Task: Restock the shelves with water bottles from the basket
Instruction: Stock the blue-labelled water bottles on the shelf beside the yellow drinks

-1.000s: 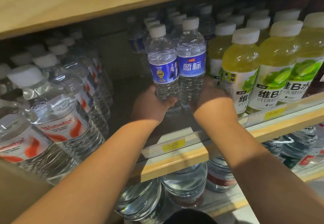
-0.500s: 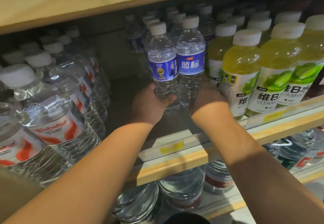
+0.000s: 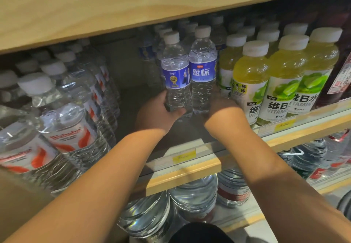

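Light wooden shelf with a clear plastic front rail, under a second wooden board.
- Left end: rows of large clear water bottles, white caps, red-and-white labels reading "Wahaha".
- Right end: rows of yellow-green drink bottles, white caps, lime pictures, labels reading "维B水 VITAMIN".
- Middle, back from the front edge: two slim clear water bottles, upright and touching. The left blue-labelled bottle shows a gold medal emblem. The right blue-labelled bottle reads "蓝标". Whether they rest on the shelf cannot be told.
- Left hand: grips the left bottle's base.
- Right hand: curled round the right bottle's lower side, fingertips hidden.
- Front rail: yellow price tags, print blurred.
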Demonstrator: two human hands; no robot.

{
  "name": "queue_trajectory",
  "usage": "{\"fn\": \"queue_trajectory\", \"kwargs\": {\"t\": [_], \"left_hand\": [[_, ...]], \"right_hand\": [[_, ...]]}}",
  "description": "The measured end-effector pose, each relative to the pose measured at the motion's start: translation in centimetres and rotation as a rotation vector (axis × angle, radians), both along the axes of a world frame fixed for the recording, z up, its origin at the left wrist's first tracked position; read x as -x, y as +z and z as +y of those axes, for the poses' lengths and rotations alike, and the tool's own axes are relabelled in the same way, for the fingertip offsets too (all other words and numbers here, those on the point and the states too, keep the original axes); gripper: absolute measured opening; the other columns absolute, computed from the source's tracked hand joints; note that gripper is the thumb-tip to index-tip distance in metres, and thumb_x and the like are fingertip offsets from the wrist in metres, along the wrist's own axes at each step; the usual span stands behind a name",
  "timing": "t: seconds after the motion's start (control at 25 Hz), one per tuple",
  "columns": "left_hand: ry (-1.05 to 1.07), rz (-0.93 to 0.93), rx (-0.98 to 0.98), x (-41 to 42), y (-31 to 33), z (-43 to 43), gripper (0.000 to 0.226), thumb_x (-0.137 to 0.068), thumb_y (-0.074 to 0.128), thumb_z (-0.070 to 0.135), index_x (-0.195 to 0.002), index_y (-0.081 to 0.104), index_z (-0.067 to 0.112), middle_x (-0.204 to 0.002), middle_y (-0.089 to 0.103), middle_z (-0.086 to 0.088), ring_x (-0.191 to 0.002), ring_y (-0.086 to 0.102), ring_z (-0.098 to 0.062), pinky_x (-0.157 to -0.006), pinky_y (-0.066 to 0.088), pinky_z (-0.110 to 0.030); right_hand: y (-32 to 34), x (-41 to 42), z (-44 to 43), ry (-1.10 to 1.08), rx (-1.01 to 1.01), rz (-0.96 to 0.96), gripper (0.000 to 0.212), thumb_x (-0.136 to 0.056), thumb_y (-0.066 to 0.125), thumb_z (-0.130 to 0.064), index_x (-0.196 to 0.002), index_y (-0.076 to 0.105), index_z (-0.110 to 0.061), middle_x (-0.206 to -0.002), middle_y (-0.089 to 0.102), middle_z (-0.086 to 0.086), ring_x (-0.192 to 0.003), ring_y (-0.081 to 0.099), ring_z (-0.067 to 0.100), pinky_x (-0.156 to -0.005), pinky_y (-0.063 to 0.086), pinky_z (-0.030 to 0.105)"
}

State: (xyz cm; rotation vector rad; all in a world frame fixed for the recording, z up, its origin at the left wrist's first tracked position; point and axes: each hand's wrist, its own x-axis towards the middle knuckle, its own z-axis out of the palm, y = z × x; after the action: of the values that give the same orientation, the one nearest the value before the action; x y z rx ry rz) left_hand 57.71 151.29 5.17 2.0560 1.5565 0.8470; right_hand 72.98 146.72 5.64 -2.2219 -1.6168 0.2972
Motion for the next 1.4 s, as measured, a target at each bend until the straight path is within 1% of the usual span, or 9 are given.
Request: {"fn": "queue_trajectory", "kwargs": {"t": [0.12, 0.16, 0.2, 0.28, 0.4, 0.56, 0.8, 1.2, 1.4], "left_hand": [[0.002, 0.170, 0.046, 0.7, 1.0, -1.8, 0.084, -0.080, 0.069, 0.051, -0.149, 0.024, 0.036, -0.141, 0.052, 0.004, -0.126, 0.051, -0.021, -0.103, 0.043, -0.035], [-0.006, 0.232, 0.032, 1.0, 1.4, -2.6, 0.084, -0.081, 0.065, 0.055, -0.150, 0.021, 0.039, -0.144, 0.049, 0.004, -0.129, 0.048, -0.021, -0.104, 0.042, -0.036], [-0.022, 0.302, -0.007, 1.3, 1.9, -3.6, 0.080, -0.083, 0.061, 0.058, -0.150, 0.019, 0.040, -0.147, 0.045, 0.004, -0.132, 0.045, -0.021, -0.105, 0.041, -0.036], [-0.063, 0.477, -0.123, 1.8, 2.6, -6.1, 0.071, -0.089, 0.048, 0.060, -0.150, 0.018, 0.039, -0.145, 0.046, 0.000, -0.131, 0.044, -0.022, -0.101, 0.042, -0.036], [-0.127, 0.655, -0.341, 2.0, 3.2, -9.2, 0.061, -0.092, 0.039, 0.059, -0.145, 0.030, 0.031, -0.117, 0.060, -0.005, -0.106, 0.059, -0.031, -0.079, 0.049, -0.040], [-0.339, 0.582, -0.599, 1.0, 3.2, -11.4, 0.062, -0.086, 0.040, 0.053, -0.134, 0.051, 0.015, -0.108, 0.064, -0.006, -0.093, 0.063, -0.030, -0.073, 0.056, -0.040], [-0.586, 0.458, -0.669, -6.4, 1.5, -15.1, 0.058, -0.084, 0.043, 0.050, -0.128, 0.055, 0.013, -0.114, 0.065, -0.007, -0.099, 0.063, -0.029, -0.083, 0.053, -0.038], [-0.992, 0.350, -0.570, -24.0, -4.9, -21.3, 0.063, -0.084, 0.036, 0.051, -0.132, 0.050, 0.012, -0.116, 0.062, -0.009, -0.104, 0.060, -0.032, -0.084, 0.054, -0.042], [-1.121, 0.408, -0.459, -30.3, -10.6, -23.3, 0.063, -0.092, 0.044, 0.048, -0.147, 0.032, 0.018, -0.135, 0.048, -0.004, -0.123, 0.045, -0.026, -0.100, 0.042, -0.040]], "right_hand": [[0.7, -0.1, -3.0, 0.042, -0.036, -0.073, 0.014, -0.086, 0.056, -0.017, -0.095, 0.053, -0.006, -0.071, 0.042, 0.003, -0.074, 0.049, 0.030, -0.064, 0.036, 0.030], [0.9, -0.2, -4.2, 0.057, -0.060, -0.094, 0.016, -0.089, 0.055, -0.020, -0.084, 0.050, -0.007, -0.070, 0.039, 0.002, -0.075, 0.049, 0.031, -0.064, 0.035, 0.031], [1.1, -0.4, -5.3, 0.090, -0.086, -0.123, 0.019, -0.091, 0.055, -0.025, -0.084, 0.049, -0.009, -0.075, 0.041, 0.002, -0.081, 0.052, 0.032, -0.065, 0.035, 0.031], [1.3, -1.0, -7.2, 0.175, -0.138, -0.208, 0.028, -0.093, 0.054, -0.035, -0.110, 0.053, -0.013, -0.093, 0.049, 0.003, -0.099, 0.055, 0.029, -0.071, 0.040, 0.033], [1.8, -1.9, -10.2, 0.262, -0.184, -0.312, 0.050, -0.088, 0.056, -0.041, -0.134, 0.048, -0.024, -0.116, 0.057, 0.003, -0.110, 0.053, 0.027, -0.082, 0.048, 0.038], [1.1, -4.8, -15.6, 0.262, -0.275, -0.478, 0.047, -0.079, 0.065, -0.038, -0.122, 0.061, -0.019, -0.111, 0.062, 0.007, -0.100, 0.058, 0.032, -0.074, 0.053, 0.041], [-0.3, -12.6, -22.8, 0.035, -0.234, -0.604, 0.052, -0.075, 0.073, -0.035, -0.121, 0.061, -0.015, -0.121, 0.059, 0.015, -0.104, 0.058, 0.038, -0.080, 0.053, 0.045], [-7.5, -22.9, -34.0, -0.239, -0.101, -0.453, 0.053, -0.078, 0.064, -0.037, -0.126, 0.059, -0.015, -0.127, 0.055, 0.015, -0.108, 0.056, 0.039, -0.085, 0.053, 0.048], [-13.7, -27.0, -37.5, -0.325, 0.041, -0.395, 0.052, -0.074, 0.075, -0.030, -0.121, 0.061, -0.012, -0.125, 0.056, 0.017, -0.103, 0.058, 0.041, -0.076, 0.055, 0.048]]}}
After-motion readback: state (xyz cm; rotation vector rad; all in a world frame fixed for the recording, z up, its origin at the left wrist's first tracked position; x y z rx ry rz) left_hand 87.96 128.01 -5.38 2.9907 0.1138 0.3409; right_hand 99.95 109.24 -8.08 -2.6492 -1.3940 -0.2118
